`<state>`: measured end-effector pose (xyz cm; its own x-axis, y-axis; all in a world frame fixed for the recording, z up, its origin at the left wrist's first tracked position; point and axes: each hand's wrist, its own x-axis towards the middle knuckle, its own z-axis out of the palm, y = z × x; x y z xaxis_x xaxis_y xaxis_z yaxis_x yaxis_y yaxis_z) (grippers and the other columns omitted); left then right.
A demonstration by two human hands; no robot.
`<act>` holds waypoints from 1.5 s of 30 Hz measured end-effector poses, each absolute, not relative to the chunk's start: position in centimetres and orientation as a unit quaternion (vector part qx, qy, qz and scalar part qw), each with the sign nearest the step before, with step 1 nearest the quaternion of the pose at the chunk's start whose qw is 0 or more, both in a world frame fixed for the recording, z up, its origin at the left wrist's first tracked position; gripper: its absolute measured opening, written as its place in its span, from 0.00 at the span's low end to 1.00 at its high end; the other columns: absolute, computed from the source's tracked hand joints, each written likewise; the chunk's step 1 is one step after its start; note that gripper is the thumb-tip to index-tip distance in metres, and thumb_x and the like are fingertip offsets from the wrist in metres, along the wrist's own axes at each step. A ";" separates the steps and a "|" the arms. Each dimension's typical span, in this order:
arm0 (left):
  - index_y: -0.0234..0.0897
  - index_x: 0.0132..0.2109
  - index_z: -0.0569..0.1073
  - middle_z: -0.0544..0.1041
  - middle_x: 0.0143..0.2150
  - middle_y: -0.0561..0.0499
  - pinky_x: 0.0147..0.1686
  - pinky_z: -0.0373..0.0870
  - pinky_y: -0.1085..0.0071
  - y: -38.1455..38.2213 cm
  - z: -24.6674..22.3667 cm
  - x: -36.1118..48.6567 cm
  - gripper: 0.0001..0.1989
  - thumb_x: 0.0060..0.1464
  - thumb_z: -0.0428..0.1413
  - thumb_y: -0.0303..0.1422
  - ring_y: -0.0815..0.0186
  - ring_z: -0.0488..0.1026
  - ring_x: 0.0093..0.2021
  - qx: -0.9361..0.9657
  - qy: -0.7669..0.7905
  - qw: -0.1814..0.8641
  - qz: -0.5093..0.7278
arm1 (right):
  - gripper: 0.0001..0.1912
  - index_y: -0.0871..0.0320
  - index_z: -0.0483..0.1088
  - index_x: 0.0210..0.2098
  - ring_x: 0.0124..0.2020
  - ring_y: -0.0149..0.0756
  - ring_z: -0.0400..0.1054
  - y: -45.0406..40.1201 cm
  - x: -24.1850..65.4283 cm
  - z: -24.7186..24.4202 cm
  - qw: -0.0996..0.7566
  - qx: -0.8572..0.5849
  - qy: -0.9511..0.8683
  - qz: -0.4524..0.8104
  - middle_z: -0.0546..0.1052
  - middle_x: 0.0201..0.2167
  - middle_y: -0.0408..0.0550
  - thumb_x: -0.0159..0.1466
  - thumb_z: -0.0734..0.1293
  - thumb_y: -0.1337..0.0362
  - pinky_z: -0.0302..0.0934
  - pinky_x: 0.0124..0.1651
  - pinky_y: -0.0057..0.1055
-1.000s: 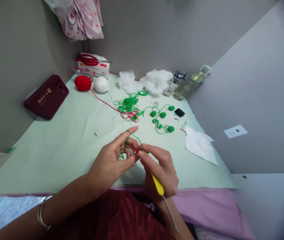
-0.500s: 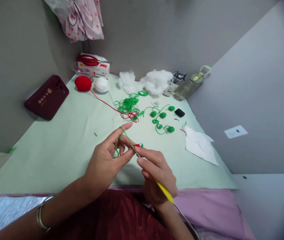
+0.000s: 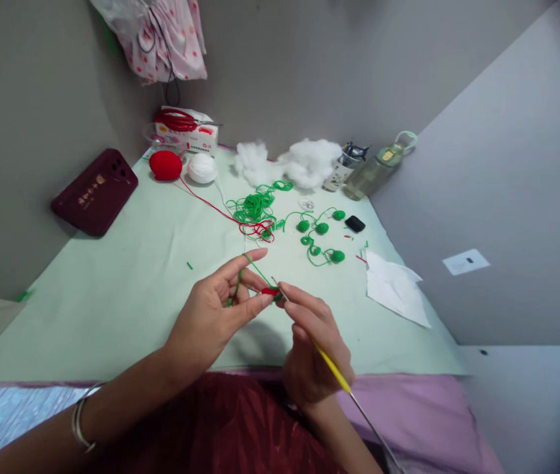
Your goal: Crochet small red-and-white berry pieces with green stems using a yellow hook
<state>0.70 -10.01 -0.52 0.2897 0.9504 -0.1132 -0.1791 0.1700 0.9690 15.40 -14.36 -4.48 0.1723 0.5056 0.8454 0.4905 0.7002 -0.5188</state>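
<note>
And here's the hook (image 3: 333,370), yellow-handled, lying on a clean diagonal: its slim metal tip points up and left, away from the body, poking just past the right hand's (image 3: 319,342) fingertips, while the long metal shaft runs back down and right beneath that wrist. The right fingers are clamped on it near the tip, thumb against index finger. Over to the left hand (image 3: 213,306): thumb and fingers are pinched together on a small red-and-green piece (image 3: 269,291), its long axis roughly sideways, red nearer the left fingers, green towards the right fingertips. The left index finger stands up and off, a green strand (image 3: 258,267) slanting from it down to the piece. Beyond both sets of fingers, on the bench (image 3: 131,296), lies a green yarn tangle (image 3: 254,207); green crocheted balls (image 3: 322,228) sit to its right.
</note>
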 end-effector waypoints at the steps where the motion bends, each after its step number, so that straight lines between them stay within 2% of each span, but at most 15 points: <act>1: 0.39 0.65 0.74 0.76 0.37 0.55 0.34 0.68 0.74 -10.1 -0.5 0.7 0.30 0.56 0.67 0.33 0.72 0.66 0.30 0.486 0.414 0.628 0.446 | 0.16 0.52 0.78 0.55 0.48 0.43 0.82 -14.4 15.3 -4.5 0.659 -0.390 -0.643 0.006 0.84 0.52 0.54 0.73 0.64 0.70 0.80 0.44 0.42; 4: 0.39 0.64 0.75 0.77 0.38 0.55 0.29 0.67 0.75 -10.3 -0.5 0.6 0.28 0.57 0.64 0.29 0.75 0.63 0.26 0.531 0.430 0.553 0.477 | 0.16 0.52 0.77 0.56 0.49 0.43 0.82 -14.6 15.5 -4.8 0.639 -0.387 -0.664 0.014 0.84 0.53 0.55 0.74 0.63 0.69 0.81 0.43 0.43; 8: 0.41 0.63 0.76 0.78 0.39 0.55 0.25 0.65 0.77 -10.5 -0.9 0.5 0.26 0.58 0.62 0.25 0.76 0.63 0.24 0.580 0.428 0.475 0.505 | 0.16 0.53 0.75 0.58 0.52 0.45 0.82 -14.9 16.0 -5.1 0.621 -0.376 -0.688 0.021 0.83 0.54 0.56 0.74 0.63 0.68 0.81 0.46 0.45; 15: 0.45 0.63 0.75 0.83 0.41 0.56 0.28 0.67 0.77 -10.5 -1.2 0.5 0.26 0.61 0.60 0.20 0.76 0.65 0.24 0.658 0.392 0.347 0.541 | 0.16 0.55 0.72 0.59 0.52 0.45 0.82 -15.3 16.7 -3.9 0.576 -0.378 -0.725 -0.001 0.83 0.53 0.59 0.75 0.61 0.67 0.82 0.46 0.44; 20: 0.45 0.63 0.74 0.85 0.43 0.53 0.29 0.71 0.74 -10.7 -1.7 0.2 0.24 0.64 0.60 0.22 0.74 0.69 0.25 0.694 0.389 0.276 0.539 | 0.17 0.53 0.72 0.60 0.54 0.44 0.81 -16.2 17.2 -3.1 0.509 -0.403 -0.760 -0.022 0.83 0.54 0.58 0.74 0.63 0.69 0.81 0.49 0.43; 23: 0.45 0.64 0.73 0.86 0.42 0.54 0.32 0.74 0.73 -10.7 -1.8 0.0 0.24 0.65 0.60 0.22 0.73 0.70 0.25 0.718 0.375 0.228 0.540 | 0.18 0.54 0.72 0.60 0.55 0.45 0.80 -16.4 17.4 -3.0 0.508 -0.410 -0.757 -0.023 0.83 0.54 0.58 0.73 0.64 0.70 0.80 0.51 0.43; 26: 0.44 0.66 0.71 0.87 0.42 0.53 0.35 0.77 0.72 -10.5 -1.5 -0.1 0.25 0.65 0.59 0.21 0.71 0.75 0.27 0.753 0.360 0.154 0.528 | 0.16 0.55 0.74 0.58 0.54 0.44 0.81 -16.5 17.3 -2.8 0.502 -0.412 -0.760 -0.026 0.84 0.52 0.58 0.73 0.65 0.69 0.80 0.51 0.41; 29: 0.43 0.65 0.72 0.88 0.41 0.52 0.35 0.77 0.71 -10.3 -1.3 -0.3 0.24 0.65 0.59 0.21 0.67 0.81 0.30 0.782 0.351 0.077 0.508 | 0.14 0.56 0.75 0.55 0.51 0.43 0.82 -16.5 16.8 -2.4 0.518 -0.422 -0.744 -0.006 0.84 0.51 0.58 0.74 0.63 0.68 0.81 0.49 0.41; 32: 0.42 0.63 0.74 0.89 0.39 0.51 0.33 0.76 0.70 -10.0 -1.6 -0.5 0.23 0.65 0.59 0.21 0.66 0.83 0.30 0.797 0.338 0.022 0.499 | 0.14 0.56 0.76 0.54 0.50 0.42 0.82 -16.5 16.3 -1.8 0.547 -0.437 -0.712 0.044 0.85 0.50 0.56 0.73 0.63 0.71 0.80 0.50 0.40; 36: 0.44 0.64 0.75 0.89 0.37 0.52 0.33 0.74 0.70 -9.7 -2.8 -0.8 0.22 0.65 0.60 0.24 0.65 0.83 0.29 0.806 0.344 0.007 0.482 | 0.15 0.55 0.77 0.52 0.47 0.39 0.82 -16.1 16.0 -1.0 0.573 -0.460 -0.668 0.117 0.85 0.46 0.51 0.72 0.64 0.74 0.80 0.50 0.38; 41: 0.44 0.60 0.79 0.89 0.40 0.50 0.34 0.75 0.71 -9.3 -3.8 -0.8 0.18 0.66 0.60 0.26 0.66 0.83 0.31 0.810 0.360 0.030 0.463 | 0.13 0.55 0.79 0.47 0.37 0.32 0.82 -15.0 15.7 -0.8 0.597 -0.492 -0.609 0.175 0.85 0.39 0.45 0.73 0.63 0.73 0.80 0.42 0.31; 45: 0.42 0.57 0.80 0.88 0.40 0.50 0.35 0.76 0.71 -9.1 -3.6 -0.4 0.16 0.66 0.58 0.25 0.68 0.78 0.28 0.795 0.356 0.081 0.485 | 0.13 0.55 0.78 0.48 0.42 0.37 0.83 -14.4 15.4 -1.9 0.596 -0.480 -0.627 0.144 0.85 0.40 0.47 0.73 0.64 0.73 0.80 0.47 0.36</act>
